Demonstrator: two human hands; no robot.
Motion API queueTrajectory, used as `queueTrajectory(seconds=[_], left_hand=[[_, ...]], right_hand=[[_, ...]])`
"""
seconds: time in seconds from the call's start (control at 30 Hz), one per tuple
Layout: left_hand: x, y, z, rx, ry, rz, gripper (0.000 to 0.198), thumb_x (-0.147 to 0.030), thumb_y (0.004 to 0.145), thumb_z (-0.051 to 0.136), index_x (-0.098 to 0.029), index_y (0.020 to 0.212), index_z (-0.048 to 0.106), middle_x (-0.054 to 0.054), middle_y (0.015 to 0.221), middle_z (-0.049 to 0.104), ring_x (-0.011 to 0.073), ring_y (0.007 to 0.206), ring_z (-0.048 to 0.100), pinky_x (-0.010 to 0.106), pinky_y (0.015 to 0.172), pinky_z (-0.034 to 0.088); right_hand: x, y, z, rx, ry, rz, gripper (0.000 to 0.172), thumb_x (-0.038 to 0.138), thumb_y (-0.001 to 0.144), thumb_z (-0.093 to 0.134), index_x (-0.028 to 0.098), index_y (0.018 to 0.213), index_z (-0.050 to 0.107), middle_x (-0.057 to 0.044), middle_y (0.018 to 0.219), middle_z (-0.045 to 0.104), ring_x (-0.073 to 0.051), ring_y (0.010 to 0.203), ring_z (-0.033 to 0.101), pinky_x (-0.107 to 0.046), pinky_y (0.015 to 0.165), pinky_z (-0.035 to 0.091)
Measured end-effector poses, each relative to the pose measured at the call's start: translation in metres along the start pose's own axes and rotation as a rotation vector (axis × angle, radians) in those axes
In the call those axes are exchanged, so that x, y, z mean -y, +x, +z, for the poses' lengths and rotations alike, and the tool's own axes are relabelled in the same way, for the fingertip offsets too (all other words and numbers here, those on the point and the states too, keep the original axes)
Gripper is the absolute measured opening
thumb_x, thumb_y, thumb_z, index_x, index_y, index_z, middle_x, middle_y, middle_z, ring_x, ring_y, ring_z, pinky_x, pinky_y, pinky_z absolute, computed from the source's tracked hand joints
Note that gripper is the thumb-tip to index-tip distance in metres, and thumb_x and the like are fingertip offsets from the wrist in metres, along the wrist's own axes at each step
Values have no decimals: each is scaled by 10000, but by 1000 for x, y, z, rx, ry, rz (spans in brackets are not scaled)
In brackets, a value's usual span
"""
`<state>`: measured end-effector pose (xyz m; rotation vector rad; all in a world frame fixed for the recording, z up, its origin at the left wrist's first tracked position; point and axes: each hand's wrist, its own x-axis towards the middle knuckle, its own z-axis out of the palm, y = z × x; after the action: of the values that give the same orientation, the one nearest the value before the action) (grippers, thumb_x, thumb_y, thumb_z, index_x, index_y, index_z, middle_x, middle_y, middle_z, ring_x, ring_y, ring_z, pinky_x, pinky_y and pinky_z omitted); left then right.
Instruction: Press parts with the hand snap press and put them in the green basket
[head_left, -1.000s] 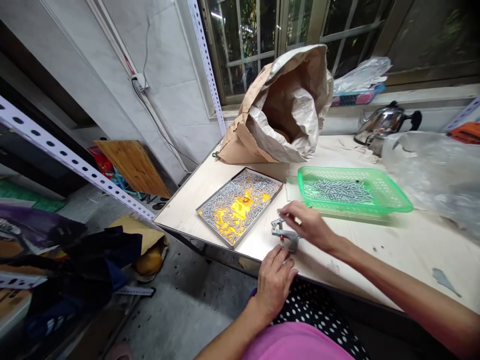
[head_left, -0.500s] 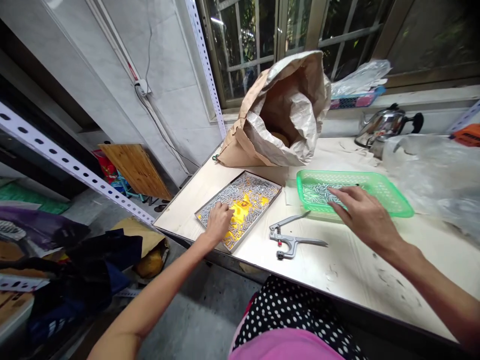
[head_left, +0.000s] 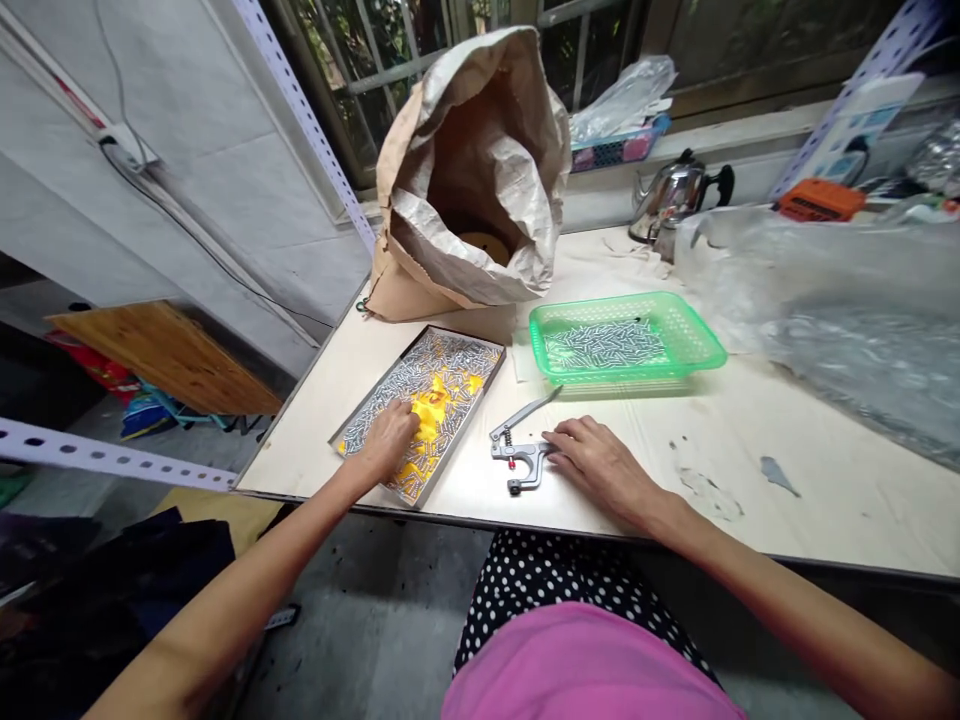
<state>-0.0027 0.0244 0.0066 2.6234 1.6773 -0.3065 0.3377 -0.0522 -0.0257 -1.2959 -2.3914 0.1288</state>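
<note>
My left hand (head_left: 388,440) rests in a flat metal tray (head_left: 491,349) with a yellow bottom, full of small silver pins. Its fingers are curled down among the pins; what they pinch is hidden. My right hand (head_left: 600,462) lies on the table over the lower handle of metal hand pliers (head_left: 519,452), fingers bent around it. The pliers' upper handle points toward a green plastic basket (head_left: 705,346) that holds more silver pins.
An open brown paper sack (head_left: 480,170) stands behind the tray. A steel kettle (head_left: 671,195) sits at the back, and a large clear plastic bag (head_left: 840,310) covers the table's right side. A perforated shelf post (head_left: 97,457) and clutter lie to the left.
My right hand came back from the green basket and settled on the pliers' handle. My left hand stayed in the metal tray. The camera view swung to the right.
</note>
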Motion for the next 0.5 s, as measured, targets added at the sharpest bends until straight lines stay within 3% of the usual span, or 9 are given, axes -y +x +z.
queueTrajectory(seconds=[0.27, 0.5], left_hand=[[28, 9, -7, 142, -223, 99, 292, -117, 852, 372, -158, 773, 650, 66, 849, 569, 177, 805, 501, 273, 773, 401], [38, 6, -15, 140, -220, 225, 296, -87, 856, 369, -164, 821, 652, 62, 893, 569, 167, 837, 519, 255, 767, 396]], right_hand=[[-12, -11, 15, 10, -15, 38, 271, 223, 935, 505, 187, 1188, 595, -91, 1018, 648, -243, 922, 552, -364, 743, 476], [-13, -17, 33, -132, 1, 29, 293, 264, 971, 436, 195, 1208, 593, -98, 1025, 659, -249, 932, 583, -398, 762, 490]])
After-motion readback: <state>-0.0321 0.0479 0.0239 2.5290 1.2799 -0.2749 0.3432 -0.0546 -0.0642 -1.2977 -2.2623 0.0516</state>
